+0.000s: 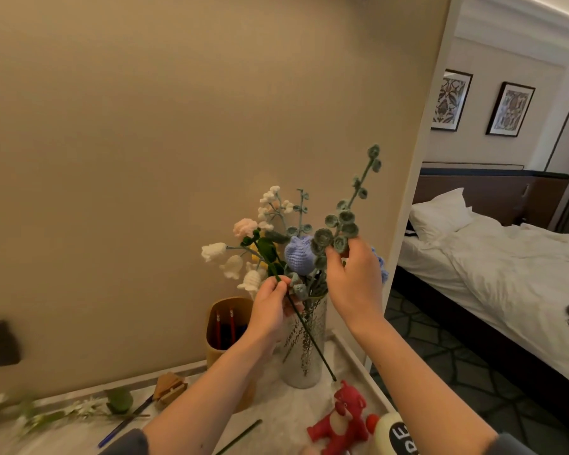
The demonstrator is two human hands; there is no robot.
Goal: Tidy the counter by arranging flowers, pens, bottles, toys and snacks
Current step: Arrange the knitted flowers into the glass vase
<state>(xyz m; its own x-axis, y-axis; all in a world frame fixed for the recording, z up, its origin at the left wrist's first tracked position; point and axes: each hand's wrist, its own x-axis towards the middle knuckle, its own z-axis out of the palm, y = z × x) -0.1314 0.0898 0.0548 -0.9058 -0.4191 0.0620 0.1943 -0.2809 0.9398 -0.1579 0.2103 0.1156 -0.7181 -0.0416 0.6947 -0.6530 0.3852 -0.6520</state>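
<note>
A clear glass vase [304,353] stands at the counter's back right and holds several crocheted flowers, among them a blue tulip [299,254]. My left hand [271,307] pinches the dark green stem of a pink crocheted rose [245,227], and that stem runs slanting down outside the vase. My right hand [353,277] grips a grey-green eucalyptus sprig [344,224] above the vase mouth. A tan pen holder [225,326] with red pens stands left of the vase.
A red bear toy [340,418] and a white bottle [395,435] lie at the front right. A blue pen [125,421], a loose white flower spray [46,412], a green stem [240,436] and a small wooden piece [169,387] lie on the marble counter [276,405]. A bed fills the room to the right.
</note>
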